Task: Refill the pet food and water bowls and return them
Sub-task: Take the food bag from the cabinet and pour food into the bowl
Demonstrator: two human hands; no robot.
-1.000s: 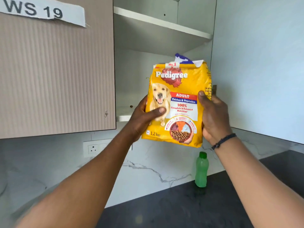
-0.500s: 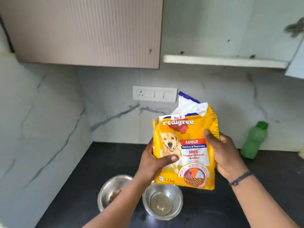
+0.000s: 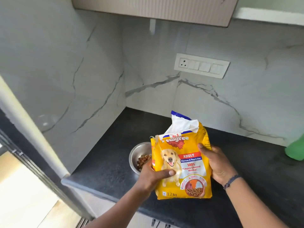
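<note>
A yellow dog food bag [image 3: 185,163] with a torn-open white top is held upright over the black counter [image 3: 105,168]. My left hand [image 3: 153,174] grips its left side with the thumb across the front. My right hand [image 3: 217,162] grips its right side. A steel bowl [image 3: 139,151] with some brown kibble stands on the counter just left of and behind the bag, partly hidden by it. The second bowl is hidden from view.
A green bottle [image 3: 295,149] stands at the right edge by the marble wall. A white switch panel [image 3: 201,65] is on the back wall. Wall cupboards [image 3: 156,7] hang overhead. The counter's front edge and a doorway lie to the left.
Both hands brought the bag down from the open cupboard to just above the counter. The view dropped and turned left; the bag now hides the second bowl.
</note>
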